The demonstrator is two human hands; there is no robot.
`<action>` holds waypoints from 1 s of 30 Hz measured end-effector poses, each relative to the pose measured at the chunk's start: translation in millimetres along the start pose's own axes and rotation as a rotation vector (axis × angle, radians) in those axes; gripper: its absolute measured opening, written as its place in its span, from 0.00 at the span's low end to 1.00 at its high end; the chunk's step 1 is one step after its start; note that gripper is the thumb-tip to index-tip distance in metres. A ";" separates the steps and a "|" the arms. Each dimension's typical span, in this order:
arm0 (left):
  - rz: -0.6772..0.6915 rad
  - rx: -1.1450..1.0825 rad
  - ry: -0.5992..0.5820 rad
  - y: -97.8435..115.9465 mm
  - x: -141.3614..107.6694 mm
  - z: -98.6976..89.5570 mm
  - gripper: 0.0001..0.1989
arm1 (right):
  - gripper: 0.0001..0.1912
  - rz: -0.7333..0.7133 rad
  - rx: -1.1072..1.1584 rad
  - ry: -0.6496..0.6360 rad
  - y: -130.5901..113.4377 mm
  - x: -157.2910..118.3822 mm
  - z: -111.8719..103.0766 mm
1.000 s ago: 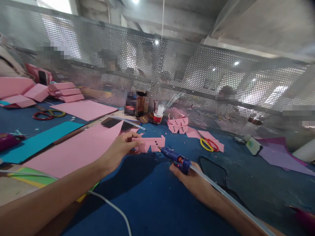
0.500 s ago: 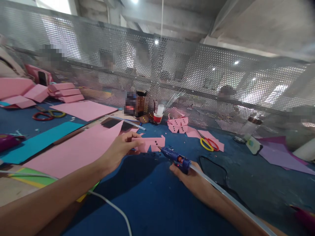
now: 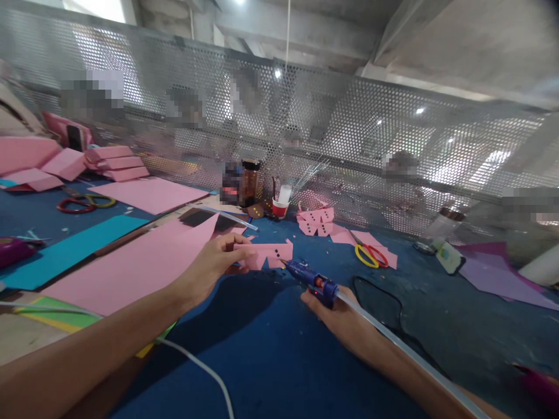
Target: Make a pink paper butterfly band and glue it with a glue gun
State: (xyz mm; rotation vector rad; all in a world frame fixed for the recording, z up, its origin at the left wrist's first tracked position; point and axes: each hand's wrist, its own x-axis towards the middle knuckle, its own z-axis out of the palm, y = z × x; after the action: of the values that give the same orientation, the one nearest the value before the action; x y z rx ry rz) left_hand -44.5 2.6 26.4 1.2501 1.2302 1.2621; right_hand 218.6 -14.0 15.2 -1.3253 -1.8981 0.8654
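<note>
My left hand (image 3: 220,262) pinches the left end of a folded pink paper cutout (image 3: 262,255), which has small black squares on its face and a notch in its lower edge. It is held just above the blue tabletop. My right hand (image 3: 338,311) is wrapped round a blue hot glue gun (image 3: 310,279) with a small red light on its side. The gun's nozzle points left, at the cutout's lower right edge; I cannot tell if they touch. A long clear glue stick (image 3: 393,337) runs out of the gun's back along my right forearm.
Red-and-yellow scissors (image 3: 371,255) lie at right by a black cord (image 3: 399,302). A paper cup (image 3: 280,206) of sticks and another pink cutout (image 3: 315,221) stand behind. Pink sheets (image 3: 131,262) cover the left. A white cable (image 3: 201,364) crosses in front. Perforated metal (image 3: 349,122) borders the back.
Both hands, the cutout and the glue gun keep almost the same place. Only blurred figures behind the perforated metal shift slightly.
</note>
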 end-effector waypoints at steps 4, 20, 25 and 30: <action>0.004 -0.005 -0.004 -0.5 0.6 0.0 0.11 | 0.15 0.014 0.006 -0.001 -1.8 -0.9 0.0; 0.001 0.003 -0.004 0.3 -0.9 -0.1 0.11 | 0.16 -0.002 -0.060 0.022 1.1 -1.3 -0.1; 0.001 -0.002 0.001 0.6 -1.0 0.5 0.12 | 0.16 0.013 -0.076 0.021 6.1 -1.5 0.8; -0.001 -0.008 -0.006 0.5 -0.4 0.4 0.12 | 0.17 0.030 -0.072 -0.001 2.4 -2.3 -0.1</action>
State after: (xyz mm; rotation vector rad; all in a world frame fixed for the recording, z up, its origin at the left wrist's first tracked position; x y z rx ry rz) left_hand -44.0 2.1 26.9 1.2470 1.2201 1.2603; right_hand 220.5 -15.5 12.9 -1.3997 -1.9302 0.8198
